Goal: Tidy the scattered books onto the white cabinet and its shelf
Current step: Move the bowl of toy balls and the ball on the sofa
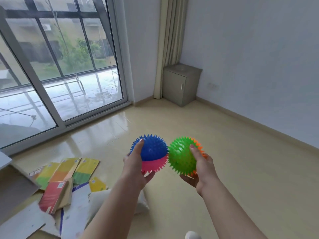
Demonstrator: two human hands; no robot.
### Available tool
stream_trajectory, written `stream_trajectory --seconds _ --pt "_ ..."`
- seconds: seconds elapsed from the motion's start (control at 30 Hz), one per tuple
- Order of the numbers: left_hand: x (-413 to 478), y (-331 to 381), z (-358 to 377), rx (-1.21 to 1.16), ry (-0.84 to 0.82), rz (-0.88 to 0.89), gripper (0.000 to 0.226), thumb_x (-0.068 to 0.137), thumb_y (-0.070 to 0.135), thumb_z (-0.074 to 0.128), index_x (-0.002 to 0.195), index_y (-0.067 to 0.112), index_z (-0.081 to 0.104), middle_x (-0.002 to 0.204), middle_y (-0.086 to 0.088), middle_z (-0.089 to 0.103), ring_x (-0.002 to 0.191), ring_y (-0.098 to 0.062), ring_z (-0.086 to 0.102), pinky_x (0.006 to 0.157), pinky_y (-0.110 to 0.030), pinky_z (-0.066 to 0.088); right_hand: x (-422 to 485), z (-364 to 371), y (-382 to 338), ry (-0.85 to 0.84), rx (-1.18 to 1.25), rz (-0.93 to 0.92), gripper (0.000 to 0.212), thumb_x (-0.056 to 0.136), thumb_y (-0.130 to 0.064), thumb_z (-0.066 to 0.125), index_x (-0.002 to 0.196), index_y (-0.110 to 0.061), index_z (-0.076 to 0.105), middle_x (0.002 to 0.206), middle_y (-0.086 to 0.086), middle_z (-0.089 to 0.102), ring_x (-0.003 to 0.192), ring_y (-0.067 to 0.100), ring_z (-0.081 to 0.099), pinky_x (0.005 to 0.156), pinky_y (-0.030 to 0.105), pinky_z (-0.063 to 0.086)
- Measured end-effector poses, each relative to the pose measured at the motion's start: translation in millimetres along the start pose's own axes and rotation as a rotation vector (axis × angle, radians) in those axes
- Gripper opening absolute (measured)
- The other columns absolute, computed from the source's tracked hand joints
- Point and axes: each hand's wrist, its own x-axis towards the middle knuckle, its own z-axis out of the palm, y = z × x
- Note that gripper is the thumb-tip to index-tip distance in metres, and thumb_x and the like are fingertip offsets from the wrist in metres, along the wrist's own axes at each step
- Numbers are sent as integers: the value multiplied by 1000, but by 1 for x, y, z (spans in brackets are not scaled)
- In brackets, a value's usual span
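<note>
The left hand (136, 163) cups a blue and pink spiky ball (151, 150) and the right hand (202, 168) a green and orange spiky ball (181, 156). Each grip is wrapped round its ball, with the thumb laid over the top and the fingers curled beneath, probably because the round, bristling surface gives no flat face to pinch. The two balls are held just below the centre of the view, side by side, their spikes meeting between them. They look like soft translucent rubber, covered all over in short pointed nubs. The books (69, 171) lie untouched on the floor (224, 169) at about 8 o'clock. They are thin paperbacks with yellow, green and orange banded covers, fanned out and overlapping, and a thicker red book (53, 194) rests tilted across them with pale sheets beneath. A white panel edge (4, 160) enters at 9 o'clock; whether it belongs to the white cabinet cannot be told. The floor is glossy beige tile that mirrors the sliding glass door (51, 66) at 10 o'clock. A small grey cabinet (179, 83) stands in the corner at 1 o'clock, beside a ribbed cream curtain (169, 40). With both hands full of toys, the tidying seems not yet begun.
</note>
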Motion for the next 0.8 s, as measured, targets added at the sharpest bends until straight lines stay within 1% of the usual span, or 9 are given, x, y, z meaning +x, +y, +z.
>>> stream_trajectory --seconds 0.1,0.23,0.37,0.43,0.53,0.63,0.73,0.8 --pt "46 5 58 23 33 -17 60 73 49 71 122 24 48 126 -8 51 98 -26 56 56 -34 47 65 0 -37 -28 -27 10 63 79 -43 69 132 -25 40 124 5 51 105 28 57 63 37 55" --pt "100 16 154 17 57 -1 60 73 51 70 121 23 50 124 -8 52 98 -26 57 56 -34 48 151 -2 -105 -57 -16 -8 60 82 -41 67 132 -25 37 115 4 49 98 25 55 72 40 55" --pt "139 34 247 10 61 11 59 75 51 67 123 22 48 122 -8 53 101 -28 58 58 -35 50 225 1 -170 -61 -8 -32 66 83 -42 66 137 -26 31 119 1 44 106 25 52 70 37 54" --pt "161 44 284 8 77 17 60 75 52 67 123 23 48 121 -8 54 100 -27 59 58 -35 50 262 5 -197 -78 -5 -18 68 83 -43 66 138 -26 31 122 2 44 108 25 52 72 38 55" --pt "195 54 326 3 77 0 61 73 53 68 124 24 50 122 -7 55 102 -27 60 57 -34 50 312 9 -228 -91 -27 -3 67 83 -42 66 137 -26 32 118 3 44 108 27 52 77 41 55" --pt "235 62 368 -11 78 -26 61 73 52 68 124 24 50 123 -7 55 104 -27 58 59 -35 50 362 15 -253 -95 -26 -6 62 83 -41 66 134 -26 33 115 3 45 105 27 53 75 39 55" --pt "279 75 411 -14 58 -50 65 70 54 69 125 24 49 123 -6 56 105 -26 59 58 -35 50 417 29 -276 -52 -18 -19 61 81 -44 67 131 -24 36 119 5 48 104 25 54 73 36 54" --pt "310 92 442 -13 48 -43 66 71 54 69 125 23 49 123 -7 56 104 -27 59 58 -35 50 454 43 -296 -33 -30 -40 53 80 -45 68 120 -24 40 119 6 51 103 26 56 70 34 54"
